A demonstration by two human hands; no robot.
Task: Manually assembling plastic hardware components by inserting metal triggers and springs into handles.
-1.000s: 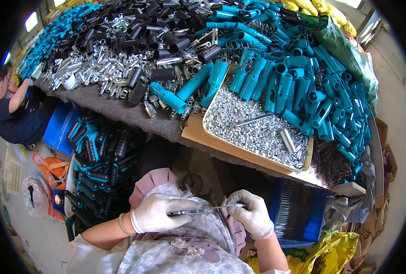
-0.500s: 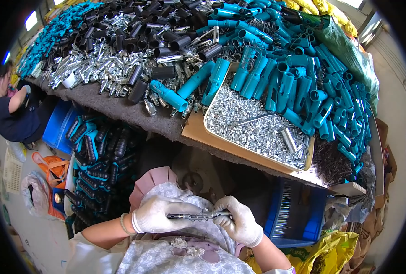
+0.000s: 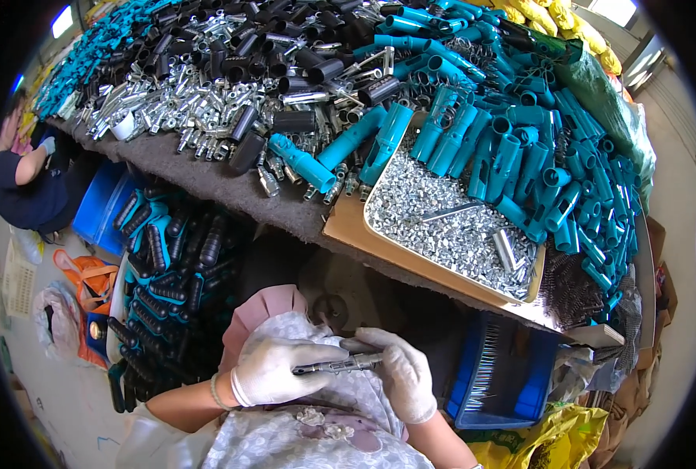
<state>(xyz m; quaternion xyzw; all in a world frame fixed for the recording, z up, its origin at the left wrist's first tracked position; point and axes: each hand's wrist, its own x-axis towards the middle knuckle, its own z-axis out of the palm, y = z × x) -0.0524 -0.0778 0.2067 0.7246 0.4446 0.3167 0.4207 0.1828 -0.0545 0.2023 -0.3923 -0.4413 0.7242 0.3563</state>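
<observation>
A slim grey metal rod with a coil spring around it (image 3: pixel 339 365) lies level in front of my apron. My gloved left hand (image 3: pixel 274 372) is closed on its left part, with the thumb and fingers pinching it. At the rod's right end is my gloved right hand (image 3: pixel 409 377), its fingers reaching over the rod and its thumb beside the tip. The hand covers that tip. Beyond my hands, on the bench, a shallow tray (image 3: pixel 451 281) is full of small silvery metal pieces, with a thin rod and a short metal tube on top.
Teal tubular housings (image 3: pixel 512 160), black sleeves (image 3: pixel 293 121) and silvery metal fittings (image 3: pixel 184 102) are heaped on the bench. Black-and-teal handles (image 3: pixel 156 301) fill a container at left. A blue bin (image 3: pixel 536 383) with thin rods stands at right. Another person (image 3: pixel 23 184) sits at far left.
My right hand has shifted its grip at the rod's right end, its fingers now reaching further over the rod. The rod's right end has tilted up slightly. The view has shifted a little.
</observation>
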